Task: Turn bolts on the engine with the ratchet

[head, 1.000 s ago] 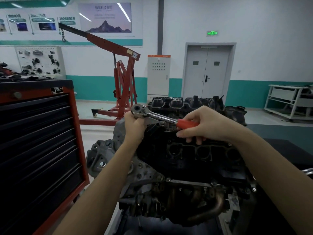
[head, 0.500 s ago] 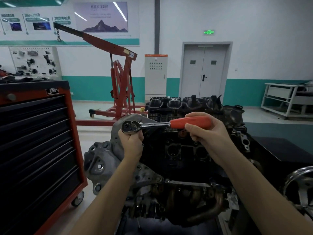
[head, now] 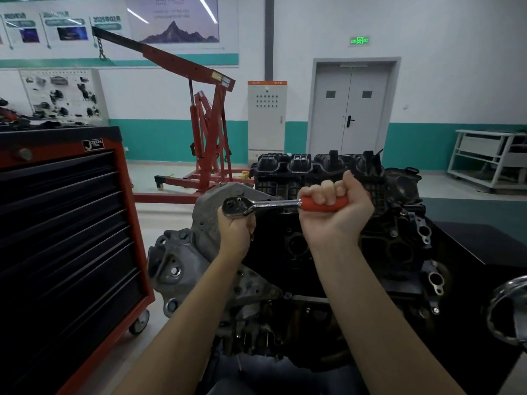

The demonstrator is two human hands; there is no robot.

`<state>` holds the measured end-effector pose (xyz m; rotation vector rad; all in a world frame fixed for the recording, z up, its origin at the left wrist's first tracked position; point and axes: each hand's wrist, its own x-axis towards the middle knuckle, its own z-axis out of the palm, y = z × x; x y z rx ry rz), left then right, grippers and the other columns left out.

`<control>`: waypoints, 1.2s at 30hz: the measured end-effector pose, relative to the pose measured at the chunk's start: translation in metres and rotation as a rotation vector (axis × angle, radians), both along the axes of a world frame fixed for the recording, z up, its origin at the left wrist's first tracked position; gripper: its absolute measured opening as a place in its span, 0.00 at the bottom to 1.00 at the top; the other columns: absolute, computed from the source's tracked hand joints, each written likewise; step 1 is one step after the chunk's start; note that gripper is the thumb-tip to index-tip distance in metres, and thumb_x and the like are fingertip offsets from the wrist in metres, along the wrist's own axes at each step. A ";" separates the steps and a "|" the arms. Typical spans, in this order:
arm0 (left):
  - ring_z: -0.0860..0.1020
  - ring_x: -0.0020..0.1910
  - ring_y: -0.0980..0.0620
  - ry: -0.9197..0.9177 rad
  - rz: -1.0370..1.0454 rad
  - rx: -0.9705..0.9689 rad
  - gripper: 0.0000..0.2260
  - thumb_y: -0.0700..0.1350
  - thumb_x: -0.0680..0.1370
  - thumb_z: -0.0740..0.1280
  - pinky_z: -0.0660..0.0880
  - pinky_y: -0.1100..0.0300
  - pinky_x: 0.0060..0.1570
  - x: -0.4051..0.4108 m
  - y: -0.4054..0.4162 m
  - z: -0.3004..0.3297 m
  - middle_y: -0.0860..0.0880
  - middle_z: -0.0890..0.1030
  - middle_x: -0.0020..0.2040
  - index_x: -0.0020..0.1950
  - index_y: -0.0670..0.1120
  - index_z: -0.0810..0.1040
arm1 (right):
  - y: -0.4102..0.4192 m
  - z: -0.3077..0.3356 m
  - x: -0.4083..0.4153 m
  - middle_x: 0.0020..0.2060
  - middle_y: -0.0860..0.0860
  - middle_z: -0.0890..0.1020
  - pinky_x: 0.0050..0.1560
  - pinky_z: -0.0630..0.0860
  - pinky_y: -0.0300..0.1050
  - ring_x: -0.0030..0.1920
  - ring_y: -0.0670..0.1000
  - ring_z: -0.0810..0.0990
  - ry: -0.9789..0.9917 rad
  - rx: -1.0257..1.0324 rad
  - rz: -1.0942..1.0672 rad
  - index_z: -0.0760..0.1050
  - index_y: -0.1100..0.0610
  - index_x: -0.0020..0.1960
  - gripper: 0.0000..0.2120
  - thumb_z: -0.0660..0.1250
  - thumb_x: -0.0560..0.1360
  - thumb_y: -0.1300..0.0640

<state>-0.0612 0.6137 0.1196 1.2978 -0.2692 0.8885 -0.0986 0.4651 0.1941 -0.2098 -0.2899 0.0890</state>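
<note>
Ratchet (head: 265,206) handle has swung level since earlier, right hand (head: 335,212) fisted.

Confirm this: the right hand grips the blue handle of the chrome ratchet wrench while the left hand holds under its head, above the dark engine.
Not quite: the head view shows the handle is orange-red, not blue. The right hand grips the orange-red handle of the chrome ratchet wrench while the left hand holds under its head, above the dark engine.

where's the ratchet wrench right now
Head view, centre: the ratchet wrench lies level above the engine, its red handle gripped by the right hand, the left hand under its head.
</note>
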 end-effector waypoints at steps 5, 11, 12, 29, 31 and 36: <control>0.70 0.27 0.61 0.104 0.104 0.171 0.10 0.44 0.68 0.68 0.69 0.66 0.30 0.000 0.006 -0.026 0.56 0.73 0.25 0.27 0.53 0.73 | 0.003 -0.010 0.004 0.20 0.47 0.63 0.26 0.68 0.37 0.20 0.46 0.62 0.177 0.034 -0.036 0.64 0.54 0.24 0.20 0.60 0.75 0.58; 0.74 0.29 0.63 0.173 0.218 0.195 0.17 0.40 0.75 0.70 0.72 0.69 0.34 0.009 0.001 -0.036 0.57 0.76 0.27 0.29 0.56 0.74 | 0.002 -0.009 0.012 0.21 0.47 0.63 0.28 0.68 0.37 0.20 0.46 0.62 0.215 0.073 -0.028 0.64 0.55 0.24 0.20 0.61 0.74 0.58; 0.75 0.30 0.66 0.194 0.225 0.140 0.16 0.38 0.76 0.69 0.72 0.71 0.35 0.011 0.000 -0.037 0.58 0.78 0.28 0.32 0.55 0.75 | 0.003 -0.013 0.011 0.21 0.47 0.63 0.28 0.68 0.37 0.20 0.46 0.62 0.174 0.051 -0.024 0.64 0.55 0.25 0.19 0.61 0.74 0.58; 0.66 0.24 0.62 0.375 -0.030 0.224 0.20 0.33 0.76 0.67 0.64 0.68 0.29 0.002 0.008 -0.033 0.59 0.68 0.23 0.29 0.49 0.66 | 0.011 0.006 0.029 0.19 0.46 0.61 0.21 0.58 0.34 0.19 0.45 0.57 0.085 -0.148 0.021 0.63 0.53 0.23 0.21 0.60 0.75 0.60; 0.70 0.25 0.64 0.336 0.019 0.191 0.17 0.34 0.76 0.69 0.67 0.71 0.31 -0.001 0.003 -0.030 0.59 0.72 0.23 0.31 0.48 0.70 | 0.004 -0.016 0.011 0.19 0.46 0.61 0.22 0.59 0.35 0.19 0.46 0.58 0.183 0.030 -0.070 0.63 0.53 0.22 0.23 0.58 0.76 0.58; 0.62 0.22 0.60 0.283 0.085 0.301 0.24 0.40 0.77 0.70 0.62 0.65 0.27 -0.004 -0.003 -0.032 0.54 0.64 0.22 0.26 0.47 0.61 | -0.002 -0.054 -0.028 0.21 0.47 0.62 0.26 0.65 0.38 0.21 0.47 0.62 0.260 0.180 -0.171 0.63 0.54 0.24 0.16 0.60 0.70 0.57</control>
